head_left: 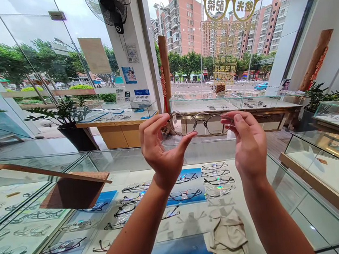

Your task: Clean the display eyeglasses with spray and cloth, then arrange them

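I hold a pair of thin-rimmed glasses up at chest height in front of me. My left hand pinches the left end of the frame between fingers and thumb. My right hand pinches the right end the same way. A small tag hangs by the left lens. Below my hands lies a glass display counter with several rows of glasses under its top. A crumpled beige cloth rests on the counter glass between my forearms.
More glass showcases stand ahead, at the left and at the right. A wooden stand sits on the left counter. Potted plants and a wall fan are beyond, by large shop windows.
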The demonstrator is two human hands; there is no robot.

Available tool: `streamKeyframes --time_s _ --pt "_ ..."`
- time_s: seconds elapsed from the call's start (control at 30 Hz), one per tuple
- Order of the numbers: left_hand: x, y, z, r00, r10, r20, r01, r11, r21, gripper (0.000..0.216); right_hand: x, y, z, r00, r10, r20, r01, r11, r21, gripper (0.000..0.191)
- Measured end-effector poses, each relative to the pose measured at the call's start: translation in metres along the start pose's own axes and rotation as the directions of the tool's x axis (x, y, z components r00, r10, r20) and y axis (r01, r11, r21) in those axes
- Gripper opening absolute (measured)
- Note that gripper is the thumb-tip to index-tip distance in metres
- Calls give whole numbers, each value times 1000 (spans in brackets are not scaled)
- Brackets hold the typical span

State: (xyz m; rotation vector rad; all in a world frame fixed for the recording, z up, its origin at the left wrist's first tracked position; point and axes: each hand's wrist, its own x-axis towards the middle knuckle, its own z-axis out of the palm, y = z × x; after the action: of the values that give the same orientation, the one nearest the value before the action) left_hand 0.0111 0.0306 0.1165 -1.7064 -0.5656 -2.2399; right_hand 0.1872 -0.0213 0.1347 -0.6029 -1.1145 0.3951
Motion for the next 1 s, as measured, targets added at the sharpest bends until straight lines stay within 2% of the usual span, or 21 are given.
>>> streamKeyframes --time_s 0.2,0.3,0.43,0.57,0.7,0.8,0.9,1.0 --pt "-2 -17 8 995 -99 28 102 982 -161 61 -3 -4 2 1000 -18 16 19 999 -50 22" --pt "-4 -21 10 989 -140 53 147 971 -187 60 -5 -5 3 1000 -10 21 11 998 -64 22" --pt "-5 -16 8 987 -151 50 155 981 -112 61 -2 -2 2 999 41 27 -39 997 -70 26" --pt "-4 -4 4 997 -76 8 76 997 26 63 3 3 0 987 142 74 -145 989 33 22" --pt "-5 2 4 999 -32 17 32 999 40 64 5 4 -2 970 202 134 -220 966 138 16" --pt "-4 1 6 999 -38 30 36 998 49 62 6 5 -3 965 211 157 -232 964 129 17" --pt "3 -3 2 993 -16 115 7 997 80 58 8 4 -5 983 145 115 -150 988 37 18" --pt "15 -4 -6 957 63 284 -100 988 117 53 11 2 -9 988 -21 154 53 977 -206 15"
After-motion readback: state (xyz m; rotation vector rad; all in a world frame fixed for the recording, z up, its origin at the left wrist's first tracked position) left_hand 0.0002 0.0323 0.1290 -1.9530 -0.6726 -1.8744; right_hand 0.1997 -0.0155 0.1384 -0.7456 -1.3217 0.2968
